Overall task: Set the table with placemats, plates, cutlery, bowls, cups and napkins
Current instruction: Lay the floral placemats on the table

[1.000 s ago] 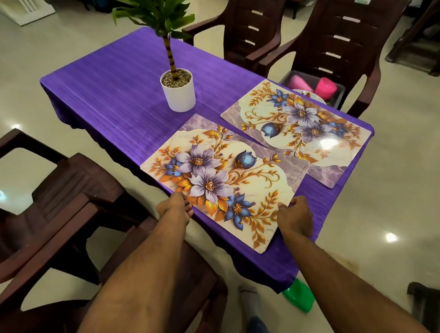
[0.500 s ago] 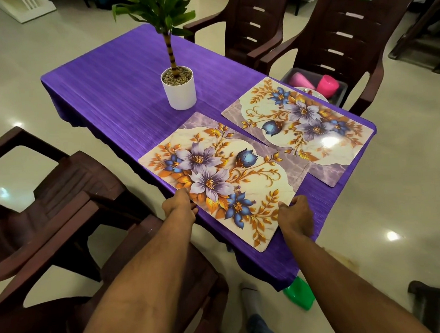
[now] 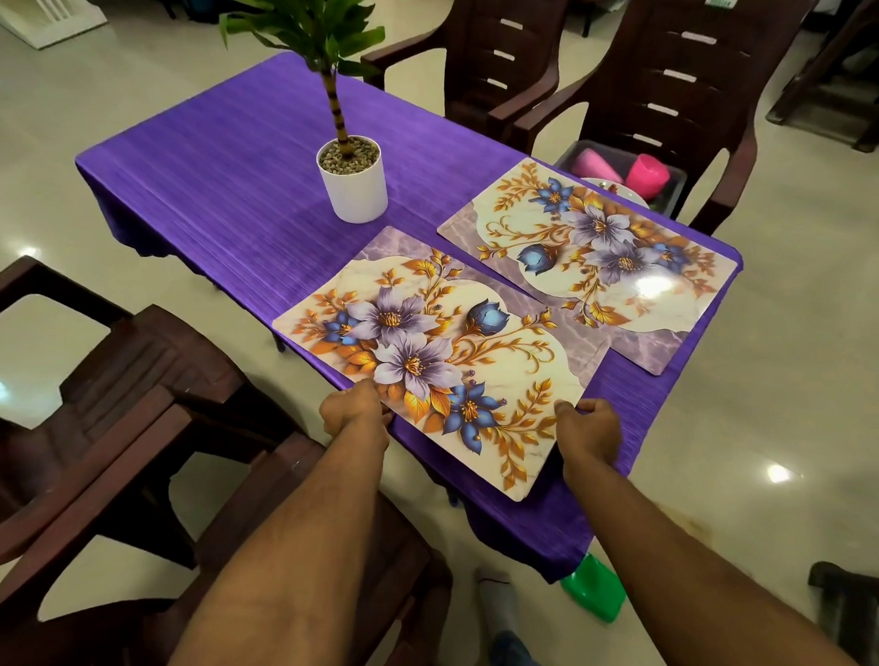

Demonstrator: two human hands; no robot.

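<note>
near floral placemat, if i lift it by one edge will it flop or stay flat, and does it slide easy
The near floral placemat probably stays fairly flat: it lies without curl and its corner overhangs the purple tablecloth edge without drooping. Its glossy face, like the glare on the far floral placemat, suggests it slides easily. It looks thin, so likely light.

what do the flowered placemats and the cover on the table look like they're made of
Near placemat and far placemat: probably glossy printed plastic or laminate; they lie stiff and flat, and the far one throws back a bright glare. Tablecloth: looks like purple woven fabric with a faint sheen; fine streaks show and its edge drapes in folds.
</note>
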